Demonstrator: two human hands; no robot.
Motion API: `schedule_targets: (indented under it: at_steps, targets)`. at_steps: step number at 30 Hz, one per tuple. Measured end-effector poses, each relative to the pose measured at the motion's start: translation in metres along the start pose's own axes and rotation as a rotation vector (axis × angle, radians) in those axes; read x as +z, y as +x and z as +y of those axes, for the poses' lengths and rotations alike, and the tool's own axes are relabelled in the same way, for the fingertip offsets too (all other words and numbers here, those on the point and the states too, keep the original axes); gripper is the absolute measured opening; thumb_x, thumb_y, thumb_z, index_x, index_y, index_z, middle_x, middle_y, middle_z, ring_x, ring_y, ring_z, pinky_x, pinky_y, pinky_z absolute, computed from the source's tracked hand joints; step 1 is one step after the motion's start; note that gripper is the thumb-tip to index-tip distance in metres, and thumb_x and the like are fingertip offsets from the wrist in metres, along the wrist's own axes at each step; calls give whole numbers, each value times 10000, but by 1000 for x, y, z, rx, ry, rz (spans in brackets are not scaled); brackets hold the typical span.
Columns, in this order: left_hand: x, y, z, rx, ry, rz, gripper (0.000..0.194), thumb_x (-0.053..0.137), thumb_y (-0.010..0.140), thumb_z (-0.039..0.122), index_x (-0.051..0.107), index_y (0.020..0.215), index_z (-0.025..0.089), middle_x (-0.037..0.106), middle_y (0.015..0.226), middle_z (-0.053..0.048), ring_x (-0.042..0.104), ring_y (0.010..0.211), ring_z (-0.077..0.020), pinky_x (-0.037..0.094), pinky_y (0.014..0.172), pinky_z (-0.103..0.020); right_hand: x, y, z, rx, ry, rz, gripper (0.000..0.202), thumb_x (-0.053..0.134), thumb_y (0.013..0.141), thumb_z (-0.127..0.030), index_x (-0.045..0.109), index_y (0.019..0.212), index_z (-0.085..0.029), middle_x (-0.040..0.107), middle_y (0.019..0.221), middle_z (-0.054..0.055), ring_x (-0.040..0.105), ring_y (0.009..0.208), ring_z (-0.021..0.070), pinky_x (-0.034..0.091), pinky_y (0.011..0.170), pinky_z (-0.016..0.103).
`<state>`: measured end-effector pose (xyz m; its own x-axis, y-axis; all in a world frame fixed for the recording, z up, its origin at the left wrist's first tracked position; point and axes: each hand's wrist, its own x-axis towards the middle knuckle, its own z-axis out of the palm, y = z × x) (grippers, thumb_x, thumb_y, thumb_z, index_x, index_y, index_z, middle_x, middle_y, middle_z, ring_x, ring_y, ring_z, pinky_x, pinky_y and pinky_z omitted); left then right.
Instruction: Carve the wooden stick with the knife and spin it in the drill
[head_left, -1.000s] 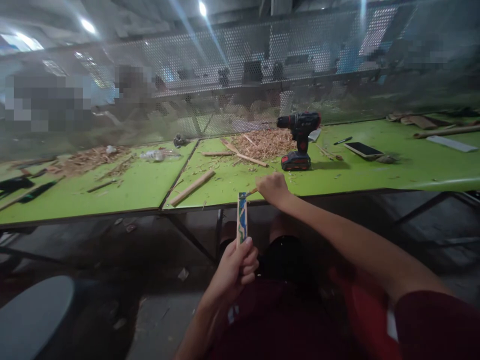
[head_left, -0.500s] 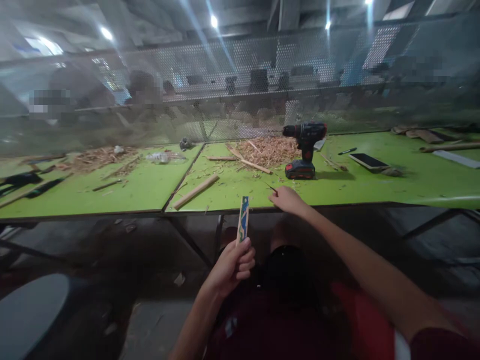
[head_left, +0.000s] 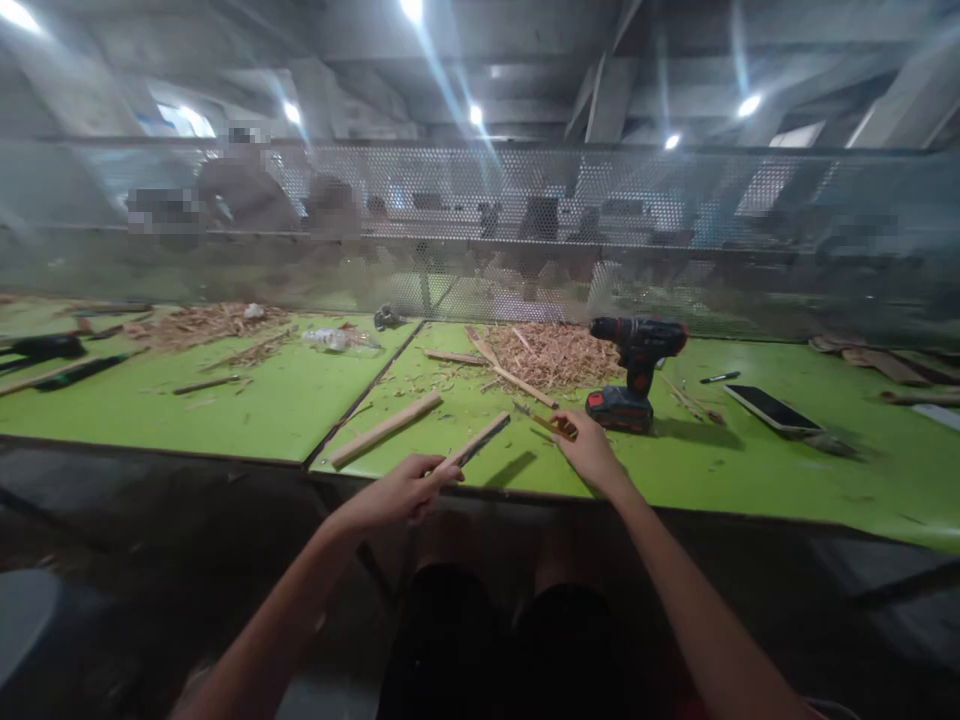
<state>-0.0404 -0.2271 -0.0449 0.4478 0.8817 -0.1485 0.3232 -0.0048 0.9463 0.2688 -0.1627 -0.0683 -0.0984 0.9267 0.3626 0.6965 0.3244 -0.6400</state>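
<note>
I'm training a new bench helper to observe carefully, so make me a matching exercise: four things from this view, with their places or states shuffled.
Column one
1. black-and-red cordless drill
2. flat pale wooden strip
3. slim yellowish-brown tool
4. rectangular dark-screened phone

Column two
A. held in the person's bare right hand
B. lying on the smooth green tabletop
C. standing upright, beside the heap of pale brown wood shavings
D. held in the person's bare left hand

Right pairs: 1-C, 2-D, 3-A, 4-B
</note>
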Motion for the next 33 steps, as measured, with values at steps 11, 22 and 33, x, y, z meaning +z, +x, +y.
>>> schedule_targets:
  at_steps: [11, 22, 33]
  targets:
    - [-41, 92, 11, 81, 314, -47, 517, 522, 866, 612, 686, 969, 133, 568, 655, -28, 525, 520, -149, 393, 479, -236, -30, 25, 8, 211, 364, -93, 293, 548, 804, -349, 624, 1032, -180, 598, 836, 37, 503, 534, 114, 412, 489, 248]
    - [-81, 137, 30, 189, 309, 19, 305, 670, 814, 342, 635, 1044, 145, 545, 656, 18, 492, 535, -109, 369, 485, -217, 10, 112, -23, 89, 365, -238, 287, 632, 727, -200, 669, 1009, -158, 595, 885, 35, 538, 701, 129, 443, 646, 256]
    - [-91, 193, 36, 329, -445, -22, 193, 769, 774, 251, 691, 900, 128, 653, 844, -41, 608, 729, -101, 495, 683, -206, 38, 125, 25, 113, 491, -3, 320, 632, 723, -351, 640, 980, -161, 613, 969, 66, 579, 723, 169, 471, 601, 273]
